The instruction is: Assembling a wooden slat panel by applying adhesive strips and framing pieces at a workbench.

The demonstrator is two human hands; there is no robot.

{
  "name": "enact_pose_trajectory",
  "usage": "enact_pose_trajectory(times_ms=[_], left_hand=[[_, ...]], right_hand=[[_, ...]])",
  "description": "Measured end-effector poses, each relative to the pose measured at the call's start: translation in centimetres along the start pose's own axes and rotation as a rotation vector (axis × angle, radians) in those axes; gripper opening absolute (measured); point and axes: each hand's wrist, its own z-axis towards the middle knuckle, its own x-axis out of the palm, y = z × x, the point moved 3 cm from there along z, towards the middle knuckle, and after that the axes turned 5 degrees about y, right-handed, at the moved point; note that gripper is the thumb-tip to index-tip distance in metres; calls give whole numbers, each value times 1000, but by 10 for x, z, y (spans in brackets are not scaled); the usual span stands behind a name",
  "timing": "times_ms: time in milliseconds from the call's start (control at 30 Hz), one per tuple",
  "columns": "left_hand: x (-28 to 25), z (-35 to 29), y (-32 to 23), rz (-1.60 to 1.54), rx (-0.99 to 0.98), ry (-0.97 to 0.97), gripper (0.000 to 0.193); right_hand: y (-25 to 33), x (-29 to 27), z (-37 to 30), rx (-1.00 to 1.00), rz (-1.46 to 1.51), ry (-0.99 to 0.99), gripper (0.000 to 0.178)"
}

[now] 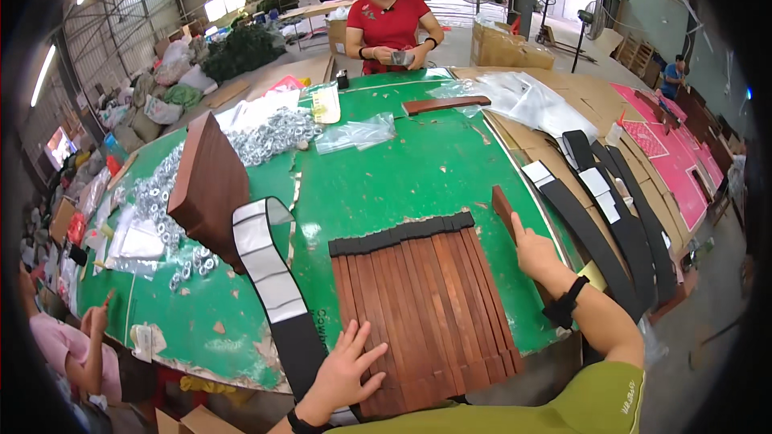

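Note:
A row of reddish-brown wooden slats (434,297) lies side by side on the green table, with a black strip (402,233) across the far ends. My left hand (350,366) rests on the near left part of the slats, fingers spread. To the right of the row, my right hand (540,255) grips a single wooden slat (504,210), its index finger stretched along it. A black strap with white patches (269,261) runs along the left side of the row and passes beside my left hand.
A stack of brown boards (211,181) stands at the left, near piled metal rings (273,135). Black straps (599,233) lie on cardboard at the right. A wooden piece (446,104) and plastic bags (358,133) lie farther back. A person in red (394,20) stands across the table.

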Motion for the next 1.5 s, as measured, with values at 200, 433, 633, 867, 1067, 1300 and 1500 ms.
enact_pose_trajectory(times_ms=[200, 433, 633, 867, 1067, 1300, 1500], left_hand=[[4, 0, -3, -18, -12, -8, 53], [4, -10, 4, 2, -18, -12, 52], [8, -6, 2, -46, 44, -74, 51], [6, -2, 1, -53, 41, -10, 51], [5, -7, 0, -21, -28, -34, 49], [-51, -5, 16, -460, -155, -73, 88], [-117, -53, 18, -583, 40, -642, 90]], right_hand=[[-24, -9, -15, 102, 310, -81, 88], [-8, -82, -24, -86, 1249, -641, 43], [-28, -64, -47, -177, 799, -639, 43], [-16, -36, -47, -25, 1153, -661, 54], [-14, -41, -46, 18, 1304, -678, 53], [-38, -83, -52, -36, 1166, -897, 37], [-69, -125, -56, -89, 1517, -743, 29]])
